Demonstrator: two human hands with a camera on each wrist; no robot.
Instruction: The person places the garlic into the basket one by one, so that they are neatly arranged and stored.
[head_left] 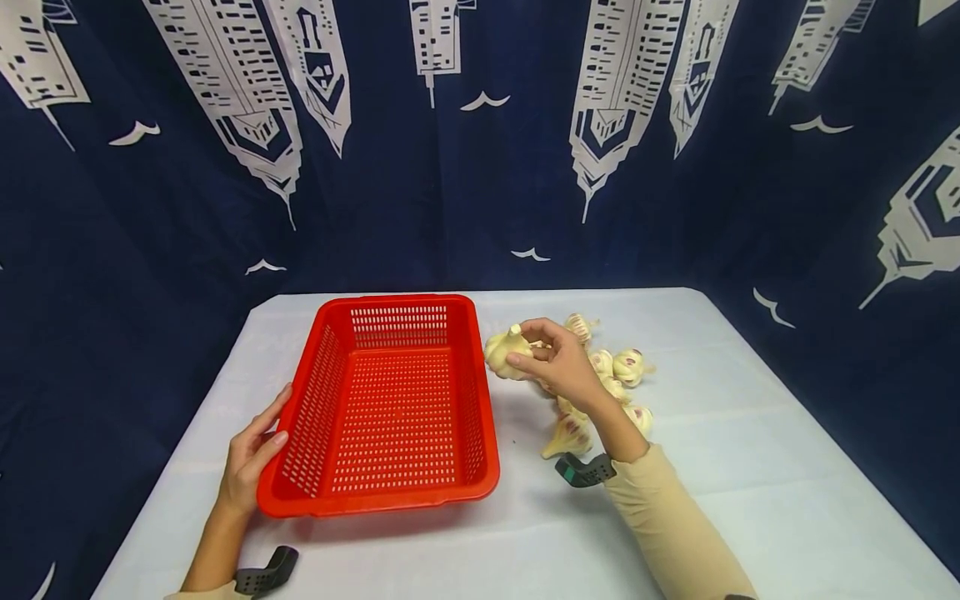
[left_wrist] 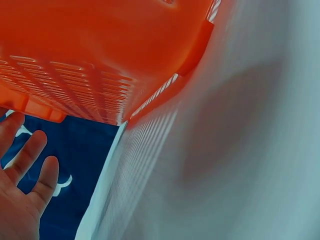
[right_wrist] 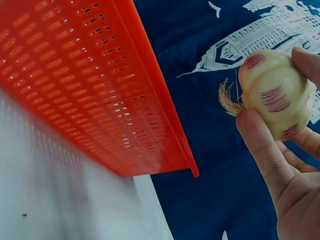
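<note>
Left hand (head_left: 251, 458), fingers spread at the left rim of a red basket (head_left: 378, 505); garlic bulb (head_left: 504, 357), beside the right rim, pinched by the right hand (head_left: 564, 362), best gripped lightly and kept clear of the rim; loose garlic bulbs (head_left: 630, 367), on the white worktop (head_left: 750, 483)

You are facing a dark blue backdrop (head_left: 442, 192), where white printed towers (head_left: 630, 62) are hanging upside down among bird-like shapes (head_left: 137, 134). Before it, a white table (head_left: 757, 467) is standing.
</note>
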